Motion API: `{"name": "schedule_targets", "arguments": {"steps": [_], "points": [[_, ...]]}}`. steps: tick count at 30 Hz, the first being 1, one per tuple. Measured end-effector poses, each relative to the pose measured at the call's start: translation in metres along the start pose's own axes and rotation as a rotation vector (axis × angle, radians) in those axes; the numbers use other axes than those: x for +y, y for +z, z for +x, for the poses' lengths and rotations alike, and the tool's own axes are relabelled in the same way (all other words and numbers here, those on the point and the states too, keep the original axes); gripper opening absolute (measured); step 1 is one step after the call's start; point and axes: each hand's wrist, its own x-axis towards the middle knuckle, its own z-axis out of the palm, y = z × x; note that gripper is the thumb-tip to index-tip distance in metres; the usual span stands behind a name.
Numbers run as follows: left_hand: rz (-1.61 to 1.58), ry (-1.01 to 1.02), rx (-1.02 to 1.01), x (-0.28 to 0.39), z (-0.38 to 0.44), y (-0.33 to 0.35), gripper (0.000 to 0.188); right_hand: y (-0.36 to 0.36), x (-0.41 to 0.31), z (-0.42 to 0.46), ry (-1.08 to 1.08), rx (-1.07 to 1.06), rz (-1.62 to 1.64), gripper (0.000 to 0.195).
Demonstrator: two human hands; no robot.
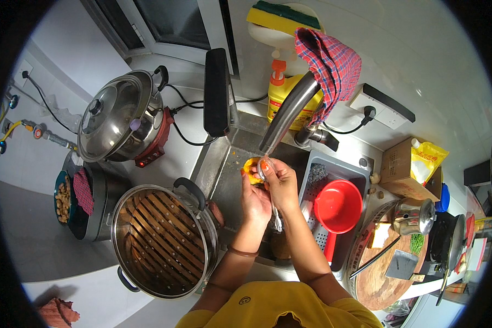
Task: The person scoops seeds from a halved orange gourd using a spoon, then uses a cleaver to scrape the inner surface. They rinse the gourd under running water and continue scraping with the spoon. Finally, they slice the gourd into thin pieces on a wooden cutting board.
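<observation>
Under the tap spout point(285, 117), over the sink point(229, 197), both my hands are close together. My left hand point(256, 205) holds a hollow orange-yellow piece point(251, 166) that looks like pumpkin, its inner side partly covered by fingers. My right hand point(282, 184) grips a shiny metal spoon point(277, 221), whose handle points down past the wrist. The spoon's bowl is near the orange piece, directly beneath the spout. Bits of orange stick to my fingers. Below my wrists, a dark brownish thing in the sink is too shaded to name.
A grey perforated basin point(305, 242) holds a red dipper point(338, 205) and a steel scourer point(317, 173). Left stand a steamer pot with a slatted rack point(164, 242) and a lidded electric pot point(119, 115), its red light on. Right, a cleaver point(402, 264) lies on a round chopping board point(377, 279).
</observation>
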Motion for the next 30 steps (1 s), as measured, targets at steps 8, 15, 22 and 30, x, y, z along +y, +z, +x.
{"name": "schedule_targets", "arguments": {"steps": [8,15,22,30], "points": [[-0.034,0.002,0.017,0.004,0.001,0.006,0.044,0.005,-0.014,-0.008,-0.01,-0.166,-0.021,0.036],[-0.034,0.005,0.001,0.004,-0.001,0.006,0.042,0.005,-0.017,-0.009,-0.007,-0.134,0.002,0.034],[-0.006,-0.001,-0.08,0.001,-0.003,0.006,0.04,0.007,-0.01,-0.006,-0.012,-0.021,0.078,0.019],[-0.009,-0.006,-0.087,0.001,-0.008,0.013,0.036,0.01,-0.01,-0.005,-0.014,0.071,0.185,0.018]]}}
